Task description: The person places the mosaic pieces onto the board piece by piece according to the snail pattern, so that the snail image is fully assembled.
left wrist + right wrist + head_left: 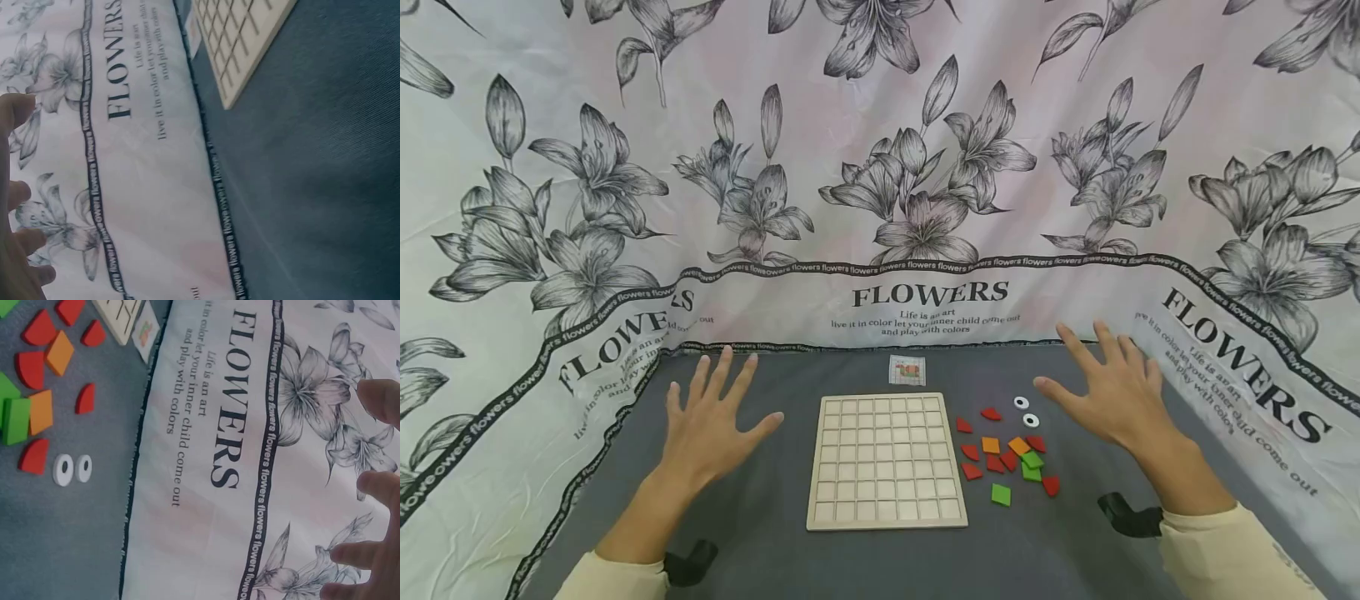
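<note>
A shallow wooden board (887, 523) with a grid of small square cells lies flat on the grey counter (760, 533), at the lower centre of the head view. The left hand (711, 425) is at the lower left of that view, its fingers spread wide and the thumb pointing toward the board. The right hand (1112, 396) is at centre right, also spread, with the thumb pointing inward to the left. Both hands are apart from the board and the loose pieces.

Just right of the board lies a loose scatter of red pieces (991, 414) with curved edges, orange pieces (990, 445) and green pieces (1001, 495). Some of them touch or overlap, while one green piece sits by itself near the bottom of the group. Two white rings (63, 479) with dark centres lie at the group's upper right, nearest the right hand. A small card (907, 371) printed with a picture rests just above the board's top edge.

A white cloth (925, 296) printed with flowers and lettering hangs behind and along both sides. Pale sleeves (1232, 554) cover the forearms in the bottom corners. In each wrist view, the fingers show at the outer edge against the cloth.
</note>
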Tool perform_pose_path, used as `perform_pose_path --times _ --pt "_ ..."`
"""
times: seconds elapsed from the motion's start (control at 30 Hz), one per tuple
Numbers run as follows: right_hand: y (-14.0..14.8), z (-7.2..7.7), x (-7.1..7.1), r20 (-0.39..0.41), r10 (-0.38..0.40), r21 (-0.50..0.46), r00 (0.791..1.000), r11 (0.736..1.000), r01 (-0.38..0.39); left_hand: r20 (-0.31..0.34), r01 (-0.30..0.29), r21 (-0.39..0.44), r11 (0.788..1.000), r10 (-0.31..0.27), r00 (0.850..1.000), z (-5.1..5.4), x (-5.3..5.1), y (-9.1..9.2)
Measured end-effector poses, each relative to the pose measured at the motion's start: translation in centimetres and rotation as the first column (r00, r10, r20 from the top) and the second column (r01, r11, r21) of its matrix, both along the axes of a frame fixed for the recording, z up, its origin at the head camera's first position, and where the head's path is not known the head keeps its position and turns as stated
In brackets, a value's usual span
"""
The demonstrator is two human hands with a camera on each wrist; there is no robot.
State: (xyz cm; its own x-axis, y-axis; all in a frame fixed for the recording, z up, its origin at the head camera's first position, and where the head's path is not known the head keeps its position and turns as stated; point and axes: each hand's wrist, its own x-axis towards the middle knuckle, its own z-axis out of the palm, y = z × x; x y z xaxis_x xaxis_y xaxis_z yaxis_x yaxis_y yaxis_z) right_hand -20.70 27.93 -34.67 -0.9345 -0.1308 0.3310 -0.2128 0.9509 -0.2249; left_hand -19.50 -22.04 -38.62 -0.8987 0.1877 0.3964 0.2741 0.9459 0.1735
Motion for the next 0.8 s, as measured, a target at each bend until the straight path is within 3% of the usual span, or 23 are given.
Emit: perform_pose_path --times 0.47,0.8 --pt "0.5 -2.4 1.1 -0.065 0.066 -0.090 0.996 0.993 -0.071 0.071 0.121 0.062 0.991 -0.126 0.990 -4.0 0.7 1.3" --pt "0.6 -5.2 1.6 -0.067 0.070 -0.121 0.995 0.990 -0.077 0.114 0.208 0.150 0.967 -0.226 0.968 -8.3 1.8 2.9"
